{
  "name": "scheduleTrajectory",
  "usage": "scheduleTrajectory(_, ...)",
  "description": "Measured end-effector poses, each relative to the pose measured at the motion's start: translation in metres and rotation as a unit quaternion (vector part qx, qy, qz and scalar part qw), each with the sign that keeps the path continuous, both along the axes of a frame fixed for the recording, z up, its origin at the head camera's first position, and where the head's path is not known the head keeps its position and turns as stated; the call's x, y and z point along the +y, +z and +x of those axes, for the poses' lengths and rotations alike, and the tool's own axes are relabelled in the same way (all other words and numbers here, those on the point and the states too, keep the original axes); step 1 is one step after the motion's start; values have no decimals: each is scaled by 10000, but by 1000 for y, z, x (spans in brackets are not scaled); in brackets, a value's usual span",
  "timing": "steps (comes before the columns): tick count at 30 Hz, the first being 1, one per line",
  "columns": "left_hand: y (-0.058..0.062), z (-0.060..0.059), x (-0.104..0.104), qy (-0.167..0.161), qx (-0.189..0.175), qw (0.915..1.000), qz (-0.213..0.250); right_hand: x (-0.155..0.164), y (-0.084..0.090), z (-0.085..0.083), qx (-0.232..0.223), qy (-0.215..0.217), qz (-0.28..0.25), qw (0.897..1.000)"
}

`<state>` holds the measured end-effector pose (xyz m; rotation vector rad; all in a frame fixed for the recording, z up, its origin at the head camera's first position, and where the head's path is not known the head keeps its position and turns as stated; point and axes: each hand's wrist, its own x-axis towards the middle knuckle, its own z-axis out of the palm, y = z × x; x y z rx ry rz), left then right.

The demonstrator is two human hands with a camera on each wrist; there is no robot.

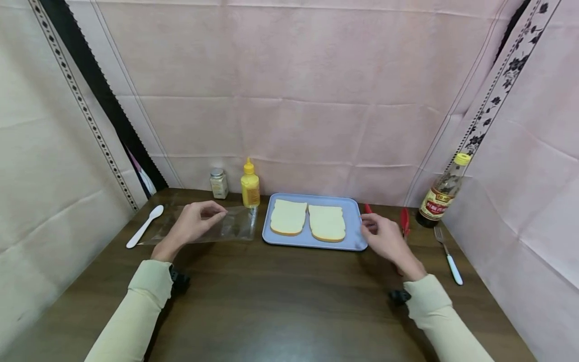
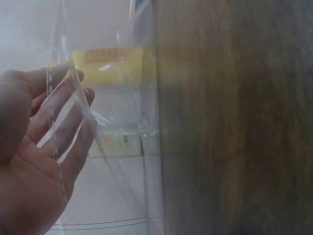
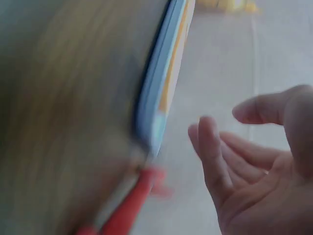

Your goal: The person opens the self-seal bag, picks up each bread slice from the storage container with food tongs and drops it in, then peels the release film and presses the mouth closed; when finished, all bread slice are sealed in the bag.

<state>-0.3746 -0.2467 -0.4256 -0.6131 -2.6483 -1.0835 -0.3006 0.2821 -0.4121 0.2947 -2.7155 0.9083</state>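
Note:
My left hand (image 1: 193, 222) pinches a clear plastic bag (image 1: 242, 225) between thumb and fingertips. Close up in the left wrist view, the thin film of the bag (image 2: 128, 183) runs across the fingers. On the right, my right hand (image 1: 386, 240) hovers beside the right edge of a blue tray (image 1: 294, 243); its fingers are loosely bent and the right wrist view shows a gap between thumb and fingertips. Two slices of bread (image 1: 288, 217) (image 1: 326, 222) lie side by side on that tray. A red utensil (image 1: 404, 221) is partly hidden behind the right hand; its kind is unclear.
A white spoon (image 1: 146, 226) lies left of the bag. Behind it stand a small capped jar (image 1: 219, 184) and a yellow squeeze bottle (image 1: 251, 187). A yellow-capped sauce bottle (image 1: 438, 198) and a fork (image 1: 449, 256) are at the right. Cloth walls surround the wooden table (image 1: 289, 301).

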Motion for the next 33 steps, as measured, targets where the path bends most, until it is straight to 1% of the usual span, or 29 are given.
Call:
scheduleTrajectory(3, 0, 1, -2, 19, 24, 10000, -23, 30, 0, 5, -138, -590, 28, 9982)
scheduleTrajectory(6, 0, 1, -3, 13, 69, 10000, -68, 52, 0, 6, -239, -1114, 26, 9935)
scheduleTrajectory(8, 0, 1, -3, 13, 80, 9999, -94, 63, -1, 4, -309, -1399, 47, 9897)
scheduleTrajectory(10, 1, 1, -3, 14, 79, 9999, -103, 71, -2, 2, -462, -1585, 130, 9862)
scheduleTrajectory(11, 1, 1, -3, 17, 79, 9999, -108, 74, -2, 1, -611, -1620, 206, 9847)
scheduleTrajectory(13, 1, 1, -2, 25, 65, 9999, -117, 78, -4, 0, -1063, -1622, 409, 9802)
scheduleTrajectory(16, 2, 2, -2, 42, 42, 9999, -136, 79, -8, -2, -1729, -1472, 751, 9710)
scheduleTrajectory(18, 1, 1, -2, 46, 8, 9999, -137, 78, -11, -4, -1993, -1389, 986, 9650)
scheduleTrajectory(21, 1, 1, -1, 30, -41, 9999, -121, 77, -15, -8, -2089, -1310, 1207, 9616)
scheduleTrajectory(23, 0, 2, 0, 10, -80, 9999, -118, 78, -16, -9, -2114, -1311, 1222, 9608)
scheduleTrajectory(28, -1, 3, 3, -1, -148, 9998, -125, 84, -17, -7, -2214, -1326, 1058, 9603)
scheduleTrajectory(33, -2, 3, 5, 12, -232, 9996, -142, 88, -19, -1, -2153, -1268, 781, 9651)
